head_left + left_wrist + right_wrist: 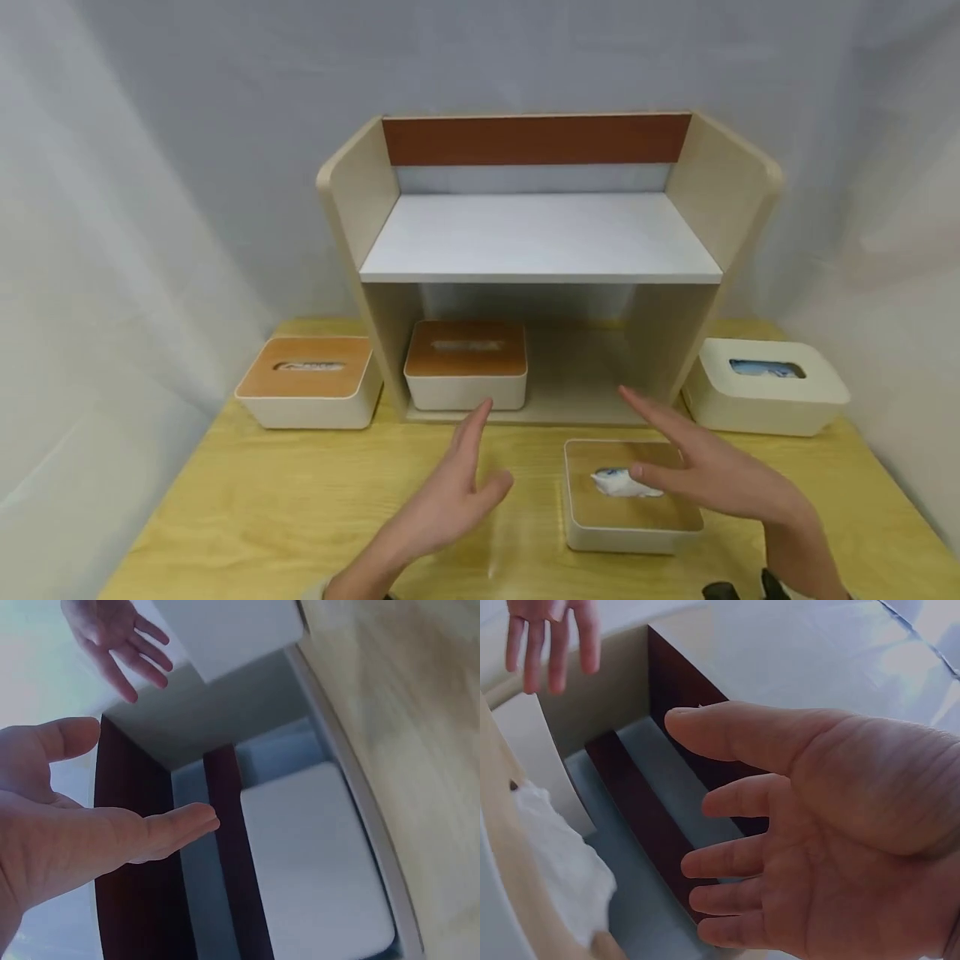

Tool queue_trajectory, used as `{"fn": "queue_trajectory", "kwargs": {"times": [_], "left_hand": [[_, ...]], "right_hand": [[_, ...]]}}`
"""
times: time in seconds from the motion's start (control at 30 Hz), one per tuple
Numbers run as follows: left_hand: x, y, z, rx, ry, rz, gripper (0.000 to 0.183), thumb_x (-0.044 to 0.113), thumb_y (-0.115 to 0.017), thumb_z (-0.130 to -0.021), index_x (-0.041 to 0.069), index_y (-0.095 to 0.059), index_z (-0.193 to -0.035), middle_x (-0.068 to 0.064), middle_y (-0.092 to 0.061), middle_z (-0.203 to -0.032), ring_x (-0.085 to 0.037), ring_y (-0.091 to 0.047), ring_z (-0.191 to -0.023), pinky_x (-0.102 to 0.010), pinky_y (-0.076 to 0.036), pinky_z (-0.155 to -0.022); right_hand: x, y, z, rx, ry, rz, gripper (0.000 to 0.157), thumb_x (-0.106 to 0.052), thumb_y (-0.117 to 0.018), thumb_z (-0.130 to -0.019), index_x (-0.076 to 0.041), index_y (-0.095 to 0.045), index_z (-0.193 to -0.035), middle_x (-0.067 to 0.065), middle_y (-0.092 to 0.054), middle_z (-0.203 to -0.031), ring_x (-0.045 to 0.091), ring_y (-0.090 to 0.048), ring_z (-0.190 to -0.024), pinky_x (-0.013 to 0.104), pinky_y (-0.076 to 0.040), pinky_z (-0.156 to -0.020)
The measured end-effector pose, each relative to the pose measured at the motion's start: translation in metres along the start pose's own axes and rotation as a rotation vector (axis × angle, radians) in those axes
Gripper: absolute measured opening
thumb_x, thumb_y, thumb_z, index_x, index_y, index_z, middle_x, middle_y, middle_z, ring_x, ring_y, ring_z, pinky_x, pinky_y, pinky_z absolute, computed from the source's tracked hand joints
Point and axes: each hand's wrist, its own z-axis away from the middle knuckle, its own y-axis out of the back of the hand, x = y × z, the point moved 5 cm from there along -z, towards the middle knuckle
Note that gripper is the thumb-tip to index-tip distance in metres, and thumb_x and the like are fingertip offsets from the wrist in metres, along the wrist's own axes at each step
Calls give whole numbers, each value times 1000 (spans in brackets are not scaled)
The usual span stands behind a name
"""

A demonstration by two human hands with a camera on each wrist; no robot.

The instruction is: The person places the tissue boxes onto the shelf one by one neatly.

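In the head view, my left hand (453, 496) hovers over the table with fingers straight and thumb apart, in front of the shelf's lower level. Beyond it, a tissue box (465, 390) with a brown wood lid stands on that level at the left side. My right hand (716, 471), fingers extended, hangs above the right part of a nearer tissue box (592, 512), hiding some of its lid. White tissue (622, 483) pokes from its slot. Both palms appear bare in the right wrist view, where the right hand (825, 847) shows spread fingers beside the tissue (562, 855).
A two-level shelf unit (540, 237) with cream sides stands at the back of the wooden table (300, 517). Outside its left side sits another wood-lidded tissue box (300, 383). An all-cream tissue box (765, 396) sits by its right side. Pale curtains (187, 167) hang around.
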Motion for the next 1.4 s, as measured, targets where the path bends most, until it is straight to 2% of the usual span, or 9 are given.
{"fn": "queue_trajectory", "kwargs": {"times": [0.27,0.4,0.53,0.6,0.63,0.77,0.9,1.07,1.4], "left_hand": [[0,-23,4,-129,9,29,85,25,-59,-97,9,-4,-160,-18,-7,-165,-33,-13,-149,-57,-18,-118],[4,-32,7,-195,19,14,87,30,-59,-98,6,-2,-159,-18,-5,-165,-31,-12,-150,-55,-18,-118],[5,-35,13,-253,61,-7,89,33,-59,-97,4,-2,-159,-20,-5,-164,-31,-14,-149,-55,-18,-119],[4,-38,15,-291,84,-4,89,33,-60,-97,3,-2,-159,-22,-5,-164,-32,-14,-149,-55,-18,-118],[4,-40,16,-308,95,-10,89,33,-60,-97,3,-3,-159,-22,-6,-164,-32,-15,-149,-55,-18,-118],[3,-45,18,-385,100,-85,87,38,-57,-98,1,-7,-158,-22,-14,-163,-32,-21,-148,-51,-22,-119],[3,-46,20,-450,68,-190,83,42,-54,-100,-4,-15,-157,-21,-21,-161,-30,-28,-147,-44,-26,-119],[2,-54,23,-512,68,-217,82,42,-55,-99,-4,-18,-156,-20,-22,-161,-29,-27,-147,-42,-26,-119],[-1,-71,22,-624,62,-85,83,39,-55,-100,1,-10,-158,-17,-14,-163,-22,-18,-150,-37,-22,-121]], "right_hand": [[14,12,33,64,-36,52,77,-32,-64,-98,-35,-17,-159,0,-24,-162,13,-26,-145,18,-38,-101],[31,6,55,105,-110,13,79,-28,-65,-97,-35,-16,-159,5,-23,-162,34,-33,-142,15,-40,-95],[49,-9,72,160,-179,-13,81,-27,-64,-98,-29,-14,-160,12,-23,-162,1,-28,-142,11,-40,-93],[57,-18,79,166,-230,-56,80,-27,-62,-99,-21,-11,-161,17,-23,-161,0,-26,-143,14,-43,-95],[61,-23,82,162,-263,-96,80,-27,-61,-100,-18,-10,-161,19,-22,-161,1,-24,-145,18,-46,-97],[78,-40,91,136,-430,-284,84,-29,-58,-101,-3,-2,-159,31,-12,-160,55,-24,-139,47,-49,-99],[90,-58,99,167,-541,-432,88,-29,-60,-100,-2,1,-158,32,-10,-160,55,-21,-141,45,-50,-98],[96,-79,101,172,-550,-554,85,-24,-63,-98,-4,-7,-158,30,-14,-160,47,-29,-141,37,-54,-94],[95,-94,95,100,-494,-715,85,-18,-62,-98,1,-5,-157,32,-9,-160,53,-22,-143,38,-52,-96]]}}
